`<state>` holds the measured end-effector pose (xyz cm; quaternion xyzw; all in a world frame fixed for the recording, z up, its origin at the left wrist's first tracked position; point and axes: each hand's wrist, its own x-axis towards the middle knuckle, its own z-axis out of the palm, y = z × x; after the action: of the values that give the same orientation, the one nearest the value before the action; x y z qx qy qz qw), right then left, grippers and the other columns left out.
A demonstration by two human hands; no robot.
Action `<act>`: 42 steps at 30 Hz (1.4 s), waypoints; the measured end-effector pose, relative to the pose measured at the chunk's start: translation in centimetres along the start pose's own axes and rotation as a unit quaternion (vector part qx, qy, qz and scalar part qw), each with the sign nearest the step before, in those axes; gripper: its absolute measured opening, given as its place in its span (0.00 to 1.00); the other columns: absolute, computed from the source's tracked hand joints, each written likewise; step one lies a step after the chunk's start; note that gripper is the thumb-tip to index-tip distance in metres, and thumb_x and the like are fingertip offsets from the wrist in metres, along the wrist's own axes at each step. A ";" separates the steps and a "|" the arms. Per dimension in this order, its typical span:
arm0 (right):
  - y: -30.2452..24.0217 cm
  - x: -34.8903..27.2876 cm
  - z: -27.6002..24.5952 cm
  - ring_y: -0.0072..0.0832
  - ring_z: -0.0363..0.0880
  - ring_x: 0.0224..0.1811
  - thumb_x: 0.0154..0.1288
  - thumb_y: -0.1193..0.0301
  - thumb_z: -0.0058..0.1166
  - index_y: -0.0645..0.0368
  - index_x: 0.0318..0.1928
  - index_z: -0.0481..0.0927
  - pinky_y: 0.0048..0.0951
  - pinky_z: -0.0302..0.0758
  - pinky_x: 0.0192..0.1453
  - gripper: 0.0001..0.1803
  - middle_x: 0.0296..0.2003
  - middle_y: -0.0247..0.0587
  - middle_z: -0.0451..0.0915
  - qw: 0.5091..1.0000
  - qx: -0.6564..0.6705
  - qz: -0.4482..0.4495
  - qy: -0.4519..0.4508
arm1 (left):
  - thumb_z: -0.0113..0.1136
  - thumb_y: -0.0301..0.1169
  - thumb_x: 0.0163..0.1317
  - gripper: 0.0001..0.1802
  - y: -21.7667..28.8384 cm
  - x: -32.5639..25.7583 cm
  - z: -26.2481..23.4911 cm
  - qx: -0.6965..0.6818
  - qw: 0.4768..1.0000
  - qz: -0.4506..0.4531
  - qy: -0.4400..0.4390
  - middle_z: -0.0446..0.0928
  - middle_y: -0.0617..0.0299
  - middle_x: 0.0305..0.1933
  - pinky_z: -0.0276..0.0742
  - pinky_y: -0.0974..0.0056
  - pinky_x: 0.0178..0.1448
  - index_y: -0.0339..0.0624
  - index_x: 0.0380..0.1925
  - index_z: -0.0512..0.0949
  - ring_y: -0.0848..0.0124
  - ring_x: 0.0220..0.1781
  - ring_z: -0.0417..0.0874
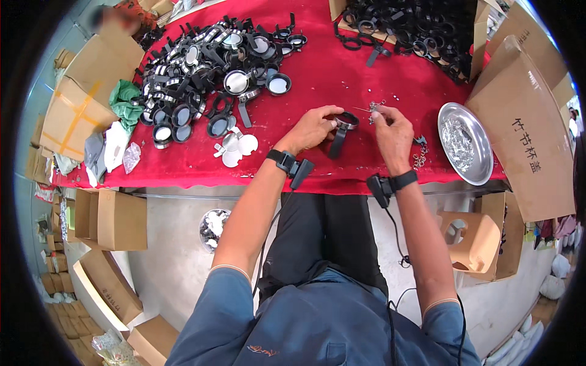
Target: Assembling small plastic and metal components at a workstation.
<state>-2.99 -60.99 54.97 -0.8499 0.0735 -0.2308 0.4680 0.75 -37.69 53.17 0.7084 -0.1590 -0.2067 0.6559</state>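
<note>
My left hand (316,128) grips a black cup lid (347,120) with a silver metal band round it, and its black strap (336,145) hangs toward me. To the right, my right hand (394,133) is closed with fingertips pinched together. A thin pin-like piece (361,109) sticks out from them toward the lid. Small silver metal clips (373,106) show by those fingertips; whether they are held or lie on the cloth I cannot tell. More small metal clips (419,161) lie on the cloth beside my right wrist.
A big heap of black lids (201,73) covers the red table's (293,161) far left. White discs (235,147) lie nearer. At right stand a round metal tray (448,116) of small silver pieces and a tall cardboard box (519,128). Black rings (421,27) fill a far box.
</note>
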 end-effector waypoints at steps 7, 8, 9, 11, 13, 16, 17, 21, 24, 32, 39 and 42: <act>-2.5 -2.9 3.6 0.39 0.90 0.38 0.69 0.67 0.72 0.63 0.48 0.93 0.39 0.84 0.48 0.13 0.36 0.49 0.91 0.999 -0.022 0.007 -0.022 | 0.72 0.19 0.71 0.26 -3.9 -0.1 1.9 -0.027 0.985 0.077 0.154 0.84 0.51 0.61 0.86 0.63 0.67 0.28 0.67 0.77 0.68 0.61 0.88; -2.4 -3.2 3.6 0.36 0.90 0.38 0.70 0.66 0.72 0.63 0.48 0.93 0.38 0.84 0.47 0.14 0.36 0.47 0.91 0.999 -0.035 0.011 -0.030 | 0.72 0.19 0.71 0.26 -3.8 -0.1 2.7 -0.029 0.985 0.076 0.153 0.84 0.51 0.61 0.86 0.63 0.67 0.28 0.67 0.77 0.68 0.61 0.88; -2.3 -3.3 3.7 0.38 0.91 0.38 0.70 0.66 0.72 0.62 0.49 0.93 0.38 0.84 0.48 0.14 0.35 0.49 0.91 0.999 -0.041 -0.001 -0.022 | 0.73 0.21 0.71 0.28 -3.7 -0.2 3.3 -0.025 0.977 0.089 0.191 0.84 0.50 0.64 0.85 0.63 0.67 0.27 0.69 0.76 0.66 0.63 0.88; -2.4 -3.5 3.2 0.40 0.91 0.39 0.70 0.67 0.72 0.62 0.49 0.93 0.39 0.84 0.49 0.13 0.36 0.50 0.91 0.998 -0.062 -0.007 -0.024 | 0.73 0.22 0.70 0.30 -2.9 -0.8 4.4 -0.026 0.969 0.102 0.225 0.83 0.49 0.66 0.85 0.63 0.68 0.26 0.70 0.75 0.65 0.64 0.87; -2.3 -3.5 2.7 0.42 0.91 0.40 0.69 0.67 0.71 0.62 0.49 0.93 0.40 0.84 0.50 0.13 0.37 0.51 0.91 0.996 -0.082 -0.014 -0.023 | 0.75 0.24 0.70 0.34 -1.5 -1.4 5.3 -0.026 0.970 0.100 0.222 0.84 0.47 0.68 0.85 0.63 0.67 0.26 0.73 0.74 0.65 0.65 0.88; -2.8 -4.2 2.9 0.46 0.91 0.42 0.69 0.68 0.71 0.62 0.48 0.94 0.42 0.85 0.51 0.13 0.40 0.52 0.92 0.991 -0.101 -0.085 -0.013 | 0.74 0.25 0.70 0.33 -1.9 -2.0 4.5 -0.025 0.971 0.101 0.213 0.87 0.46 0.64 0.87 0.63 0.64 0.27 0.73 0.76 0.67 0.61 0.90; -2.8 -4.3 2.8 0.47 0.91 0.43 0.69 0.68 0.71 0.62 0.48 0.94 0.43 0.84 0.52 0.12 0.41 0.53 0.91 0.992 -0.100 -0.069 -0.016 | 0.74 0.25 0.70 0.33 -1.8 -2.1 4.5 -0.026 0.972 0.102 0.212 0.87 0.46 0.64 0.87 0.63 0.64 0.27 0.73 0.76 0.67 0.61 0.90; -3.1 -4.8 2.9 0.53 0.89 0.42 0.67 0.71 0.69 0.62 0.43 0.93 0.50 0.84 0.50 0.08 0.37 0.55 0.88 0.990 -0.083 -0.110 0.007 | 0.73 0.26 0.71 0.26 -2.3 -2.2 4.6 0.015 0.965 0.125 0.231 0.91 0.49 0.55 0.87 0.64 0.59 0.29 0.67 0.82 0.70 0.54 0.92; -3.2 -4.8 2.7 0.53 0.89 0.42 0.68 0.71 0.67 0.61 0.43 0.93 0.51 0.84 0.51 0.08 0.38 0.55 0.88 0.983 -0.124 -0.135 -0.015 | 0.73 0.27 0.72 0.24 -2.6 -2.1 4.7 0.044 0.959 0.141 0.240 0.92 0.49 0.54 0.88 0.65 0.58 0.29 0.65 0.84 0.70 0.53 0.92; -3.7 -5.0 2.5 0.54 0.89 0.44 0.71 0.69 0.64 0.61 0.44 0.93 0.52 0.85 0.51 0.10 0.39 0.54 0.87 0.964 -0.204 -0.169 -0.033 | 0.73 0.26 0.70 0.19 -2.5 -2.3 5.0 0.104 0.940 0.192 0.264 0.89 0.44 0.58 0.89 0.56 0.58 0.36 0.60 0.88 0.55 0.56 0.93; -2.5 0.2 2.1 0.55 0.91 0.35 0.73 0.53 0.64 0.63 0.30 0.92 0.51 0.86 0.48 0.24 0.29 0.58 0.90 0.980 -0.156 0.013 -0.123 | 0.72 0.26 0.70 0.17 -2.8 -1.5 4.2 0.192 0.925 0.219 0.245 0.89 0.43 0.59 0.87 0.53 0.66 0.34 0.57 0.88 0.47 0.59 0.91; -3.0 1.5 2.0 0.52 0.91 0.32 0.73 0.48 0.62 0.64 0.27 0.91 0.49 0.86 0.48 0.30 0.28 0.59 0.89 0.960 -0.148 0.118 -0.206 | 0.72 0.26 0.70 0.18 -2.8 -1.7 3.8 0.165 0.939 0.186 0.238 0.89 0.46 0.60 0.87 0.55 0.65 0.35 0.58 0.88 0.54 0.59 0.92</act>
<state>-1.04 -58.34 57.01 -0.9240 0.1084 0.0194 0.3663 -2.74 -39.89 50.30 0.7932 -0.1592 0.1226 0.5749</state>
